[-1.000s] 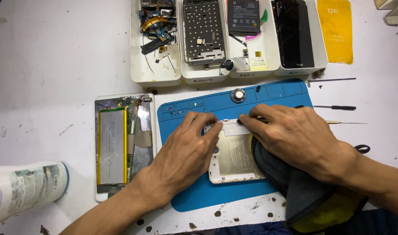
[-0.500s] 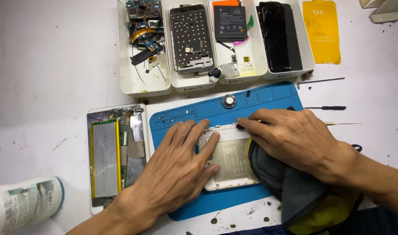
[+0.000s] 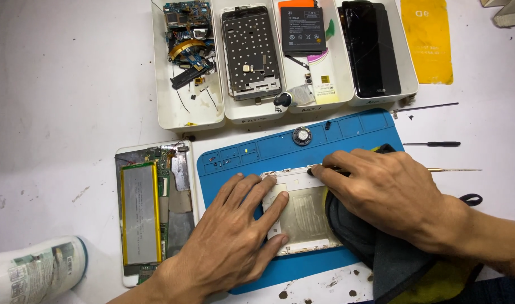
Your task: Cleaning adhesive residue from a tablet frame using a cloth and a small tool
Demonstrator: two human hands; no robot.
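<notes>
A white device frame [image 3: 302, 217] lies flat on a blue work mat [image 3: 257, 155]. My left hand [image 3: 229, 236] presses down on the frame's left side with fingers spread. At the frame's top edge my right hand [image 3: 387, 191] grips a thin metal tool [image 3: 454, 169], whose shaft sticks out to the right of the hand. A dark grey cloth [image 3: 376, 247] lies under my right hand and over the frame's right side, hiding that part.
An opened tablet [image 3: 150, 208] with a silver battery lies left of the mat. Several white trays [image 3: 184, 107] at the back hold circuit boards, a phone chassis, a battery and a black phone. Screwdrivers [image 3: 435, 144] lie at right, a wipes canister [image 3: 32, 276] at bottom left.
The view has shifted slightly. My left hand has slid a little left on the frame. My right hand stays at the frame's top edge with the tool.
</notes>
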